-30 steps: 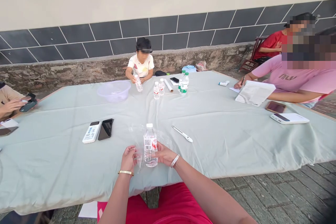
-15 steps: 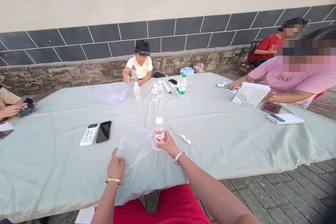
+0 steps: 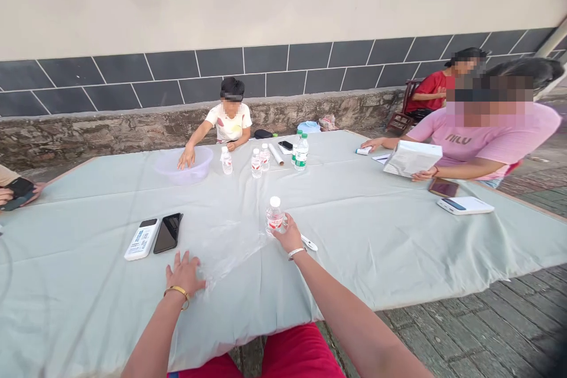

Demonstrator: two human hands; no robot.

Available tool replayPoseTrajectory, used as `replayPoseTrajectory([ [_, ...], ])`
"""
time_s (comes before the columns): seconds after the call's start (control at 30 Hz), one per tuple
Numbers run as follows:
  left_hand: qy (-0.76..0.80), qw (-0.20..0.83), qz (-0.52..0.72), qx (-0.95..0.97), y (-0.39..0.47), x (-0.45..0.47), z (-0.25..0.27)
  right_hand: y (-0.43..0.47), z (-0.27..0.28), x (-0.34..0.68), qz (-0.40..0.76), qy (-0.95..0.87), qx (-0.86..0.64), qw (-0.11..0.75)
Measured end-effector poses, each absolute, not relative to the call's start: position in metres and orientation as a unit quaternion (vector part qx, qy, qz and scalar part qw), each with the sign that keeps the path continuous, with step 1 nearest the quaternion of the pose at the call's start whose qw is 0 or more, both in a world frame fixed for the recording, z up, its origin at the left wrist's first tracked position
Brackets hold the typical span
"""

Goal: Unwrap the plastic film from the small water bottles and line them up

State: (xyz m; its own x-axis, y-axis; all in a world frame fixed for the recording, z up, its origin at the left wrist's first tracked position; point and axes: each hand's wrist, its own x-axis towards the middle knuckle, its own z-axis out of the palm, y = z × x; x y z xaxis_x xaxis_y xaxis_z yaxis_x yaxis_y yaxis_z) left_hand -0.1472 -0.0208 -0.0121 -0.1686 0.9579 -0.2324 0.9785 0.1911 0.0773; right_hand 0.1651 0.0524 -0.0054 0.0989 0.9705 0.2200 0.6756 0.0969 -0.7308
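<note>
- In the head view, the right hand (image 3: 287,236) grasps a small clear bottle (image 3: 274,222) with a white cap and a red-and-white label, its fingers wrapped around the side nearest the wrist.
- The bottle stands upright near the middle of the desk (image 3: 363,248), ahead of the wearer; its base is partly hidden, so I cannot tell whether it touches the cloth.
- The left hand (image 3: 182,274) is released and holds nothing visible, fingers spread and palm down, at the edge of a clear plastic film (image 3: 234,251); whether it presses on the film I cannot tell.
- The film lies wrinkled between the two hands, reaching toward the bottle.
- A slim white tool (image 3: 309,242) lies just beside the right hand, partly covered by it.
- Beyond the left hand, a black phone (image 3: 168,233) lies next to a white device (image 3: 142,240).
- Farther back, three small white-capped bottles (image 3: 256,164) stand between a lilac basin (image 3: 201,172) and a pale roll (image 3: 275,154).
- Across the desk, a person (image 3: 230,124) extends one hand to the basin.
</note>
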Motion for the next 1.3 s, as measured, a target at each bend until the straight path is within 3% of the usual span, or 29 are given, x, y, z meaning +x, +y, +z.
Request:
replayPoseTrajectory([
  [0.1,0.734,0.128,-0.025,0.666,-0.021,-0.140,-0.007,0.024,0.006,0.152,0.214,-0.642,-0.624,0.392],
  [0.17,0.712,0.142,-0.013,0.688,-0.026,-0.125,0.002,0.007,0.014,0.129,0.239,-0.734,-0.506,0.383],
  [0.27,0.666,0.204,0.057,0.715,-0.039,-0.104,0.025,-0.004,0.024,0.086,0.282,-0.863,-0.291,0.302],
  [0.33,0.624,0.285,0.158,0.710,-0.050,-0.100,0.044,-0.001,0.025,0.062,0.307,-0.889,-0.234,0.244],
  [0.47,0.573,0.490,0.370,0.543,-0.069,-0.115,0.071,0.001,0.006,0.047,0.350,-0.870,-0.283,0.201],
  [0.57,0.544,0.570,0.488,0.375,-0.073,-0.123,0.072,-0.010,-0.022,0.051,0.415,-0.830,-0.315,0.197],
  [0.67,0.519,0.579,0.576,0.253,-0.067,-0.116,0.062,-0.029,-0.048,0.053,0.481,-0.778,-0.337,0.224],
  [0.77,0.539,0.513,0.645,0.175,-0.057,-0.105,0.049,-0.047,-0.055,0.056,0.408,-0.818,-0.349,0.203],
  [0.87,0.628,0.361,0.651,0.227,-0.055,-0.102,0.040,-0.055,-0.033,0.064,0.250,-0.882,-0.365,0.164],
  [0.97,0.704,0.292,0.515,0.393,-0.063,-0.106,0.037,-0.048,0.007,0.077,0.248,-0.874,-0.374,0.184],
  [1.07,0.605,0.500,0.422,0.453,-0.076,-0.100,0.041,-0.030,0.035,0.088,0.367,-0.762,-0.434,0.310],
  [1.17,0.440,0.687,0.481,0.320,-0.079,-0.085,0.049,-0.025,0.031,0.088,0.452,-0.656,-0.466,0.385],
  [1.3,0.412,0.625,0.634,0.194,-0.066,-0.069,0.052,-0.049,0.000,0.074,0.484,-0.689,-0.439,0.313],
])
